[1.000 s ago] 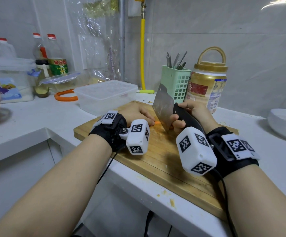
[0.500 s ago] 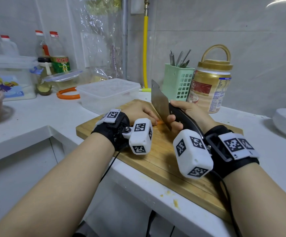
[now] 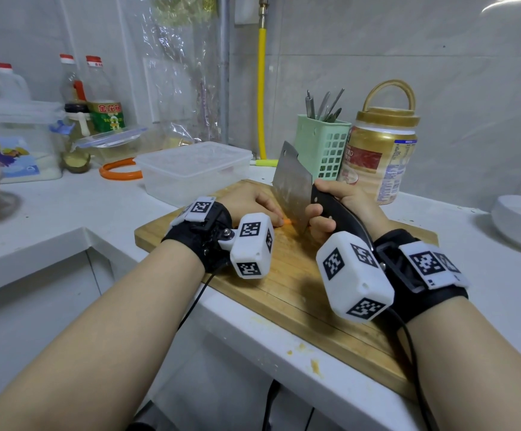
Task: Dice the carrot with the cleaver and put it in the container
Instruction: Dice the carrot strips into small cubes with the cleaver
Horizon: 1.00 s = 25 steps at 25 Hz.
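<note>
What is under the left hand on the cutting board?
Under the left hand only a small orange tip of carrot shows, beside the cleaver blade on the cutting board. The rest is covered by the hand.

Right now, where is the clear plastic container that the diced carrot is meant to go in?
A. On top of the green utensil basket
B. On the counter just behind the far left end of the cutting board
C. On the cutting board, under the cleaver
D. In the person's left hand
B: the clear container sits on the white counter behind the far left end of the cutting board, apart from both hands.
</note>
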Motion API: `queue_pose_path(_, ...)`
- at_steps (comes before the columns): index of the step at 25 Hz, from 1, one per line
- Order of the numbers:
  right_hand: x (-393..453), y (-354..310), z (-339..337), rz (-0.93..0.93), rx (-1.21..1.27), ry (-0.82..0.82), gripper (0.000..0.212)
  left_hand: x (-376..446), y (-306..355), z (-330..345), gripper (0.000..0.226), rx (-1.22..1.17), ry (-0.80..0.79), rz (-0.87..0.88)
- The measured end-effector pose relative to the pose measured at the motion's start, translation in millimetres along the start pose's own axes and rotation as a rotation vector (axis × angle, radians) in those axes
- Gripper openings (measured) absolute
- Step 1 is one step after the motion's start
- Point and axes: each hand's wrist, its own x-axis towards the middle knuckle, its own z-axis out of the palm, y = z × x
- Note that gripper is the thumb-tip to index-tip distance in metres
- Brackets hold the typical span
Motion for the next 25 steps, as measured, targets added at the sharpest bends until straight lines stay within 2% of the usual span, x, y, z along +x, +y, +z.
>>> queue_pose_path(8, -2.2, 0.0, 5.3, -0.029, -0.019, 0.072, 0.019, -0.2, 0.2, 0.3, 0.014, -0.017, 0.002, -0.003)
queue_pose_path(25, -3.2, -2.0, 5.1, -0.026, -0.039, 0.063, 0.022, -0.6, -1.6, -1.9, 0.003, 0.027, -0.01, 0.003)
